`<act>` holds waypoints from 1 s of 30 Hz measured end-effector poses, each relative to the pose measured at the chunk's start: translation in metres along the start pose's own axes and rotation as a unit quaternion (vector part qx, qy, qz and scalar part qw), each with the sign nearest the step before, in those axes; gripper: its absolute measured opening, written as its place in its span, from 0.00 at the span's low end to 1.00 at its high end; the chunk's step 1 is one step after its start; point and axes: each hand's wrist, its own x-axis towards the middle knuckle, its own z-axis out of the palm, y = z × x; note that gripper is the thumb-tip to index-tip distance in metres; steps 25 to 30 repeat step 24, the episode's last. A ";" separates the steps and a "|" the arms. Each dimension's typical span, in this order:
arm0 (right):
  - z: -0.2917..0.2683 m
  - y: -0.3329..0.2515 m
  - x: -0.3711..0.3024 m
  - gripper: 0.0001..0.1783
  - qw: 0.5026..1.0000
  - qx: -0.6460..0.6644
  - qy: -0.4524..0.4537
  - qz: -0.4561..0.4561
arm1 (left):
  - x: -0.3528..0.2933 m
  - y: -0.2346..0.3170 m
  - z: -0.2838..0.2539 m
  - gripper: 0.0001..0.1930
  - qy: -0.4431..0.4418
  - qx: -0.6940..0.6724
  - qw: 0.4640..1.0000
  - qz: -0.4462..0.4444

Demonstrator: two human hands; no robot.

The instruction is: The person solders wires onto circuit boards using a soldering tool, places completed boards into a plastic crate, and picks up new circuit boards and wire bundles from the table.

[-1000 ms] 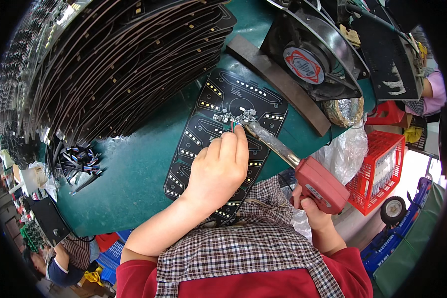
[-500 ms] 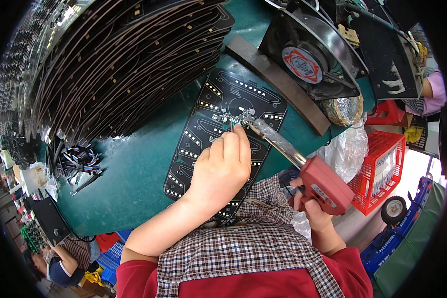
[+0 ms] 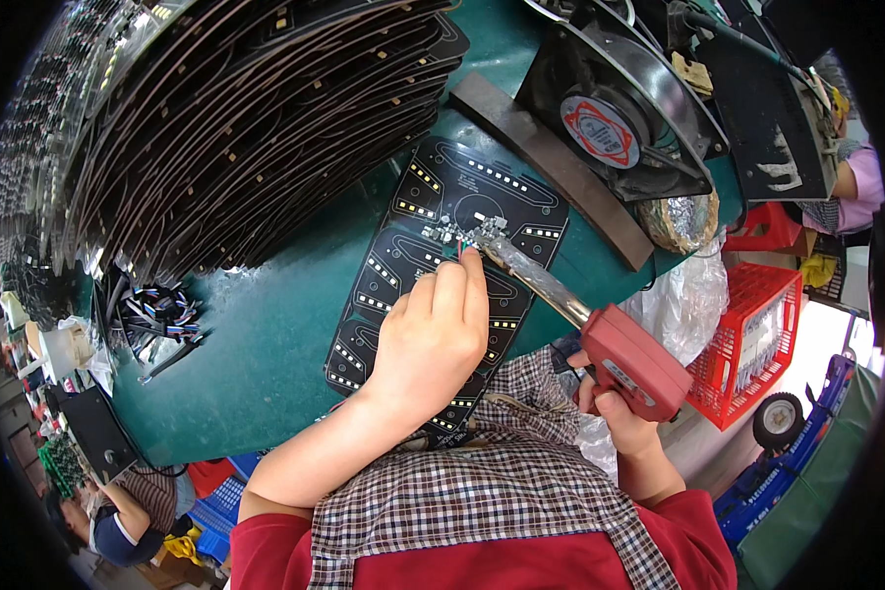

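A black circuit board [image 3: 372, 265] with rows of small pale LEDs lies tilted on the green table. Over its middle, my left hand [image 3: 433, 324] is closed in a pinch on thin coloured wires [image 3: 461, 248], whose ends meet the board beside a cluster of small components [image 3: 444, 230]. The fingers partly hide the wires. My right hand [image 3: 619, 418] grips a red soldering gun [image 3: 634, 362] by its handle. Its long metal barrel points up and left, with the tip at the components, close to my left fingertips.
Many black boards [image 3: 265, 128] stand stacked on the left. A dark metal bar [image 3: 551, 167] and a fan [image 3: 615, 108] sit beyond the board. Short cables [image 3: 157, 320] lie in a bundle at left. A red crate [image 3: 747, 344] stands right of the table; other people work at both sides.
The soldering gun has shifted slightly left, bringing its tip nearer the wire ends. My left hand has moved a little left, still pinching the wires.
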 end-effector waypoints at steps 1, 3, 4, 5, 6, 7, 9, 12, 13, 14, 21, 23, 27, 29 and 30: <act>-0.001 0.001 0.000 0.37 1.000 -0.012 -0.001 -0.005 | 0.000 0.000 0.000 0.17 -0.005 0.006 1.000 0.002; -0.001 -0.002 0.000 0.36 1.000 -0.009 -0.003 0.005 | 0.000 0.001 0.000 0.17 -0.005 0.011 1.000 0.002; -0.001 -0.003 0.000 0.36 1.000 -0.005 -0.004 0.015 | -0.001 0.001 0.000 0.17 -0.005 0.017 1.000 0.003; -0.003 -0.001 0.000 0.36 1.000 -0.005 -0.004 0.015 | -0.001 0.001 0.001 0.17 -0.005 0.017 1.000 0.003; -0.004 0.001 -0.001 0.35 0.999 -0.040 -0.005 0.006 | -0.001 0.001 0.001 0.17 -0.006 0.021 1.000 0.003; -0.005 0.002 -0.002 0.35 0.997 -0.074 -0.005 -0.002 | 0.000 0.001 0.001 0.17 -0.007 0.025 1.000 0.004; -0.001 -0.002 -0.001 0.34 0.998 -0.059 0.002 0.008 | 0.000 0.003 0.001 0.20 -0.011 0.003 1.000 -0.014; -0.001 -0.004 0.001 0.34 0.998 -0.058 0.004 0.016 | 0.000 0.005 0.001 0.23 -0.018 -0.017 0.999 -0.032; -0.002 -0.004 0.001 0.34 0.997 -0.073 0.001 0.014 | 0.000 0.005 0.000 0.23 -0.019 -0.016 0.999 -0.032; -0.002 -0.005 0.001 0.34 0.997 -0.073 0.001 0.011 | 0.000 0.005 0.000 0.23 -0.017 -0.014 0.999 -0.032; -0.003 0.005 -0.006 0.36 0.993 -0.076 -0.001 -0.087 | 0.001 0.003 0.001 0.22 -0.009 -0.001 1.000 -0.008; -0.001 0.004 -0.011 0.41 0.993 -0.013 0.024 -0.118 | 0.000 0.003 0.003 0.23 -0.013 -0.010 1.000 -0.010; -0.006 0.008 -0.018 0.48 0.995 -0.013 0.019 -0.099 | -0.002 0.004 0.005 0.25 -0.016 -0.034 0.999 -0.028; -0.006 0.008 -0.018 0.48 0.995 -0.013 0.019 -0.099 | -0.002 0.004 0.005 0.25 -0.016 -0.034 0.999 -0.028; -0.006 0.008 -0.018 0.48 0.995 -0.013 0.019 -0.099 | -0.002 0.004 0.005 0.25 -0.016 -0.034 0.999 -0.028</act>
